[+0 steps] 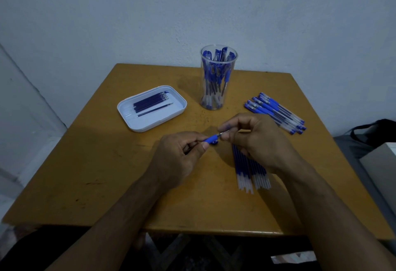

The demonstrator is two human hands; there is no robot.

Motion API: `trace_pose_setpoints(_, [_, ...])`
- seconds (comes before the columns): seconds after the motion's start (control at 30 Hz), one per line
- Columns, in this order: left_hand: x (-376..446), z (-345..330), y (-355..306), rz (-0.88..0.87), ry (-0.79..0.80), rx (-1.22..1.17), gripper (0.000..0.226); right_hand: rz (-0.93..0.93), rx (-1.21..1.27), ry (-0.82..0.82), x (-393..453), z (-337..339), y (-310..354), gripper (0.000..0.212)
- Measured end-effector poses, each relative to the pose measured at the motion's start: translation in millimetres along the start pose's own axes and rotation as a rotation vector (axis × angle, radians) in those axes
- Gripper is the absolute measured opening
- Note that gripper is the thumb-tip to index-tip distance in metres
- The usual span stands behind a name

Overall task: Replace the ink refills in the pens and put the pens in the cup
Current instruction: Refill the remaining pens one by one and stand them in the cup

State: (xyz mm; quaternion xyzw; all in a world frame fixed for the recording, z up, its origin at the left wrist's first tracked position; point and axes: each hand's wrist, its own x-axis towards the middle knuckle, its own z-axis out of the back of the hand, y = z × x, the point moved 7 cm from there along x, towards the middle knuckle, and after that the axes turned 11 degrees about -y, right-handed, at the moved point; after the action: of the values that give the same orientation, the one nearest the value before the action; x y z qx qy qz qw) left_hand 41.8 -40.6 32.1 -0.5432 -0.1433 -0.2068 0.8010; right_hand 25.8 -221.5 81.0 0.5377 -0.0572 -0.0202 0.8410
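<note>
My left hand (180, 155) grips a blue pen (211, 138) by its barrel, the blue grip end pointing right. My right hand (255, 135) pinches the metal tip end of that pen between thumb and fingers. A small blue piece lies on the table just under the pen. A clear cup (218, 77) at the back holds several blue pens. Several more blue pens (275, 113) lie in a pile at the right. Beneath my right wrist is a row of refills (250, 170). A white tray (152, 107) at the left holds several dark refills.
The wooden table (107, 163) stands against a pale wall. A dark bag and a grey box (377, 142) sit beyond the table's right edge. Bare tabletop lies to the left and near the front edge.
</note>
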Motion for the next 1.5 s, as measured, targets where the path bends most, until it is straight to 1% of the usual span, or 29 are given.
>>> trace_pose_setpoints(0.03, [-0.2,0.0,-0.9,-0.009,0.002,0.002,0.027,0.012,-0.054,-0.033,0.4,0.2,-0.2,0.01])
trace_pose_setpoints(0.1, [0.1,0.9,-1.7,-0.01,-0.004,-0.001,0.027,0.039,-0.173,-0.083,1.3,-1.1,-1.2,0.035])
trace_pose_setpoints(0.13, [0.5,1.2,-2.1,-0.007,-0.01,-0.005,0.027,0.044,-0.187,-0.096,1.4,-0.8,-1.0,0.041])
trace_pose_setpoints(0.17, [0.6,1.5,-2.3,-0.005,-0.014,-0.01,0.027,0.042,-0.164,-0.094,1.0,-0.4,0.1,0.04])
trace_pose_setpoints(0.2, [0.7,1.3,-2.4,-0.003,-0.018,-0.015,0.027,0.038,-0.109,-0.073,0.9,-0.4,0.2,0.033])
trace_pose_setpoints(0.27, [0.8,1.0,-2.4,-0.002,-0.019,-0.022,0.026,0.019,0.004,0.0,-0.7,-2.4,1.7,0.012])
trace_pose_setpoints(0.33, [0.7,1.1,-2.1,-0.004,-0.016,-0.01,0.026,0.024,-0.004,0.011,-1.1,-2.9,2.2,0.004])
trace_pose_setpoints(0.37, [0.7,1.0,-2.3,-0.011,-0.016,-0.001,0.026,0.031,-0.035,-0.014,-0.6,-2.8,1.9,0.006])
trace_pose_setpoints(0.47, [-0.4,-1.4,-4.7,-0.038,-0.006,-0.007,0.021,0.053,-0.13,-0.066,1.7,-2.8,-1.0,0.027])
trace_pose_setpoints(0.5, [-0.7,-2.0,-5.8,-0.048,-0.005,-0.005,0.021,0.053,-0.131,-0.063,2.0,-2.1,-1.0,0.03])
trace_pose_setpoints(0.6, [0.5,-0.2,-2.0,-0.015,-0.016,-0.021,0.023,0.031,-0.03,0.003,1.4,-2.0,-0.1,0.012])
trace_pose_setpoints(0.7, [0.9,0.8,-1.7,-0.016,-0.014,-0.028,0.024,0.038,-0.03,0.012,0.8,-4.2,-0.1,0.003])
trace_pose_setpoints(0.8, [1.3,1.6,-3.9,-0.03,-0.021,-0.024,0.026,-0.009,0.012,-0.033,0.9,-5.7,-3.5,0.008])
trace_pose_setpoints(1.0, [1.5,3.6,-0.9,-0.012,-0.037,-0.022,0.024,-0.064,0.108,-0.036,1.4,-10.4,-3.9,0.007])
trace_pose_setpoints(1.07, [1.5,5.0,-1.7,0.015,-0.07,-0.029,0.018,-0.1,0.17,-0.081,2.6,-11.7,-7.0,0.01])
trace_pose_setpoints(1.1, [1.8,6.6,-1.3,0.041,-0.101,-0.041,0.015,-0.103,0.169,-0.11,3.6,-12.6,-8.0,0.015])
trace_pose_setpoints(1.13, [2.7,9.1,-0.6,0.073,-0.143,-0.061,0.015,-0.077,0.09,-0.147,5.3,-12.7,-9.3,0.022])
trace_pose_setpoints(1.2, [4.3,15.4,4.5,0.142,-0.232,-0.104,0.018,0.053,-0.282,-0.2,8.1,-14.7,-5.5,0.031])
trace_pose_setpoints(1.23, [4.5,17.8,7.3,0.173,-0.267,-0.125,0.017,0.117,-0.484,-0.196,7.8,-18.9,-1.5,0.033])
trace_pose_setpoints(1.3, [4.6,20.7,10.3,0.21,-0.301,-0.149,0.015,0.165,-0.739,-0.139,6.4,-31.1,0.7,0.031])
trace_pose_setpoints(1.4, [4.5,19.2,8.4,0.202,-0.291,-0.146,0.018,0.183,-0.886,-0.073,3.7,-47.4,-3.1,0.026])
trace_pose_setpoints(1.5, [4.3,18.1,7.5,0.191,-0.28,-0.128,0.018,0.216,-0.919,-0.05,3.6,-57.2,-3.6,0.022])
